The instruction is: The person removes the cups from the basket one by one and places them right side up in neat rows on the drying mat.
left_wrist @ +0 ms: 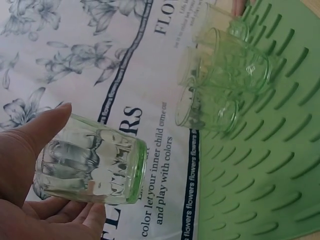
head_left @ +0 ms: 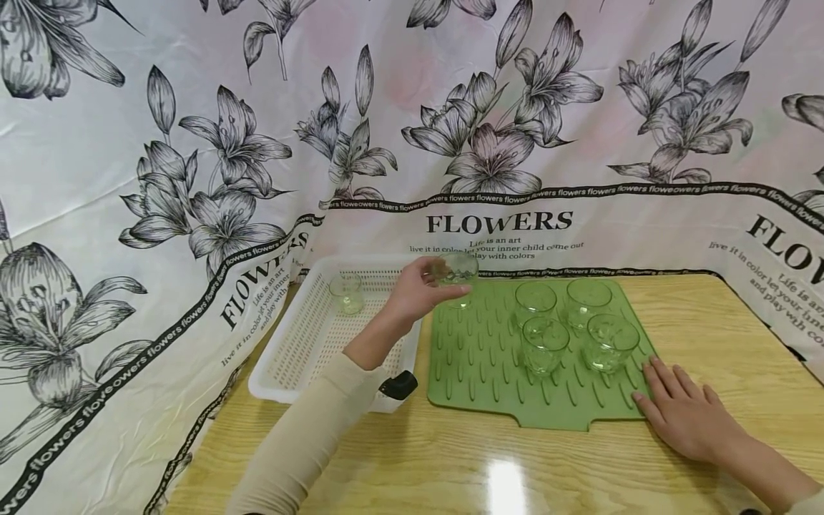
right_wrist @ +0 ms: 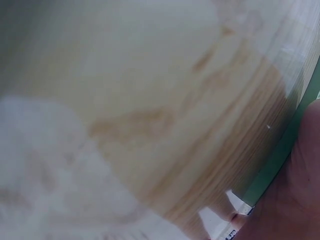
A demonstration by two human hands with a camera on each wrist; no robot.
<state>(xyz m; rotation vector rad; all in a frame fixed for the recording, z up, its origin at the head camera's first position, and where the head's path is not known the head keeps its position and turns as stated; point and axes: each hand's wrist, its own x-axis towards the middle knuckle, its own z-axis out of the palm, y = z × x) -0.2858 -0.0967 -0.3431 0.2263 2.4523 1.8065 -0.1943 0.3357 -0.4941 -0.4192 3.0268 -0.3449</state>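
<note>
My left hand [head_left: 421, 286] grips a small clear green glass [head_left: 458, 270] above the far left corner of the green spiked drying mat [head_left: 476, 372]. The left wrist view shows that glass [left_wrist: 92, 167] lying sideways between thumb and fingers. Several more green glasses [head_left: 566, 322] stand upside down on the mat's right half, also seen clustered as glasses [left_wrist: 220, 75] in the left wrist view. My right hand [head_left: 682, 408] lies flat with straight fingers on the mat's near right corner. One more glass [head_left: 346, 293] stands in the white basket [head_left: 302, 357].
The wooden table [head_left: 515, 472] runs to a flower-printed cloth [head_left: 193, 179] hanging behind and at both sides. A black device [head_left: 399, 385] sits on my left wrist. The right wrist view shows only blurred table wood [right_wrist: 150, 115] and the mat's edge [right_wrist: 280, 150].
</note>
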